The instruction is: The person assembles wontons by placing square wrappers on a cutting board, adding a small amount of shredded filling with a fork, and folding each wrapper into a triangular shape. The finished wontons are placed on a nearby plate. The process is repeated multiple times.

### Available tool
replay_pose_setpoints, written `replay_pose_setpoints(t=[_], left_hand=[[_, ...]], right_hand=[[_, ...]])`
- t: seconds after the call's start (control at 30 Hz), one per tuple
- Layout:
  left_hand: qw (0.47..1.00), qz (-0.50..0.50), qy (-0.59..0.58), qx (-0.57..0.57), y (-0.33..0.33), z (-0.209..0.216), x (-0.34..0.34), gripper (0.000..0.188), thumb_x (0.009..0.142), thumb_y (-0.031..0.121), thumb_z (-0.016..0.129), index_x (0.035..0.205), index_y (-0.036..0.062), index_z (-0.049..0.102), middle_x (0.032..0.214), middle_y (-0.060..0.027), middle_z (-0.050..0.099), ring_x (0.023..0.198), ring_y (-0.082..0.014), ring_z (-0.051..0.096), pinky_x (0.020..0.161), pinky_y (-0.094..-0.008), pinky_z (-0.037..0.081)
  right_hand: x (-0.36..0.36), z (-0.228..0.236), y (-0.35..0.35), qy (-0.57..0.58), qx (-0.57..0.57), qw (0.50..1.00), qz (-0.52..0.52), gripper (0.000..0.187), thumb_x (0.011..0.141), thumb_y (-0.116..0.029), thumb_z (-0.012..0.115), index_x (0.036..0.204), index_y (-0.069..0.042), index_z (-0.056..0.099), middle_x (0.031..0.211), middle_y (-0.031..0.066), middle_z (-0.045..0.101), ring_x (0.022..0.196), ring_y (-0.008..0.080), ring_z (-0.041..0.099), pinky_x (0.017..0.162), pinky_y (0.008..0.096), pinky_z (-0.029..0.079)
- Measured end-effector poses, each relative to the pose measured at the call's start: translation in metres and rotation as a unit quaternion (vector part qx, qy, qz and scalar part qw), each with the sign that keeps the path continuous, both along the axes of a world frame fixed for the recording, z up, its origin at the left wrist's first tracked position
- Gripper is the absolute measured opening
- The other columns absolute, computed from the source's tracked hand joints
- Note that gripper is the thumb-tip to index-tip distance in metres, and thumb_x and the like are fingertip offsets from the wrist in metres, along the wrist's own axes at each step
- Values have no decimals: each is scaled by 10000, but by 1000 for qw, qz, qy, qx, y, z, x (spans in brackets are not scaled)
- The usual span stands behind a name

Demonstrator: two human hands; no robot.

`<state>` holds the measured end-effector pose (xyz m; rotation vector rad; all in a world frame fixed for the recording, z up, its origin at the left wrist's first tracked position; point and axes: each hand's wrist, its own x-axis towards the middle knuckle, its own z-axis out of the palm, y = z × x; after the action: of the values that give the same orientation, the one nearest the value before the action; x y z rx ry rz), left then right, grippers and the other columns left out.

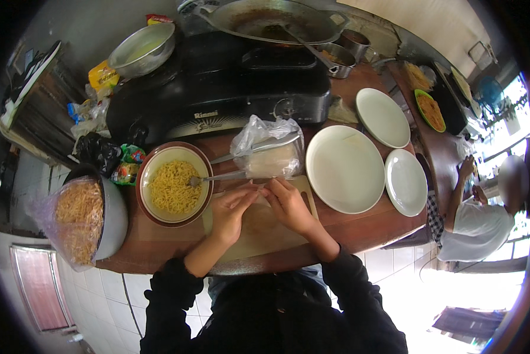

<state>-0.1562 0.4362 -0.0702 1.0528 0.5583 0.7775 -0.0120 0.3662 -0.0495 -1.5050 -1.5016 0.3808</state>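
My left hand (232, 213) and my right hand (289, 204) meet over a beige board (247, 245) at the counter's front. Fingertips of both are pinched together; whatever is between them is too small to make out. Just beyond them lies a clear plastic bag (275, 158) holding pale, flat sheets, with a long metal utensil (279, 141) across it. Left of my hands stands a brown-rimmed bowl (145, 206) of yellow noodles (173, 186), a fork (197, 180) resting in them. A thin wooden stick (310, 205) lies by my right hand.
White plates (343, 171) stand to the right. Behind is a black stove (217, 88) bearing a large wok (271, 20) and a metal bowl (142, 50). At left, a pot (114, 215) holds a plastic bag of orange-brown food (79, 215). A person (477, 227) works at the far right.
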Motion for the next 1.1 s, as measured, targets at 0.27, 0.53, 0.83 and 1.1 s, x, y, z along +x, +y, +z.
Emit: replay_pose_setpoints(t=[0.27, 0.53, 0.83, 1.1], left_hand=[[999, -17, -41, -13, -11, 5, 9, 323, 838, 133, 638, 1110, -34, 591, 1128, -166, 597, 1118, -225, 527, 990, -334, 373], [996, -45, -22, -74, 0, 3, 9, 292, 902, 236, 537, 961, -35, 626, 1013, -151, 638, 1013, -269, 591, 957, -362, 400], [986, -53, -41, -150, 7, 3, 4, 271, 902, 225, 499, 899, -16, 622, 927, -144, 651, 937, -271, 617, 886, -354, 421], [982, -56, -44, -177, 10, 0, 3, 239, 901, 207, 490, 888, -5, 601, 913, -131, 641, 921, -281, 618, 873, -367, 439]], right_hand=[[29, 9, -46, -30, -22, 994, -106, 86, 761, -5, 571, 828, -9, 518, 780, 172, 536, 741, 370, 536, 629, 434, 432], [182, 11, -55, -236, -100, 939, -229, 126, 845, -134, 545, 851, -8, 547, 827, 158, 561, 839, 356, 523, 730, 443, 420], [222, 7, -53, -228, -149, 922, -276, 191, 805, -190, 603, 948, -65, 588, 937, 135, 574, 923, 347, 526, 807, 437, 412], [212, 5, -45, -288, -196, 894, -282, 382, 717, -183, 689, 1070, -111, 561, 1043, 88, 533, 1030, 296, 476, 885, 420, 364]])
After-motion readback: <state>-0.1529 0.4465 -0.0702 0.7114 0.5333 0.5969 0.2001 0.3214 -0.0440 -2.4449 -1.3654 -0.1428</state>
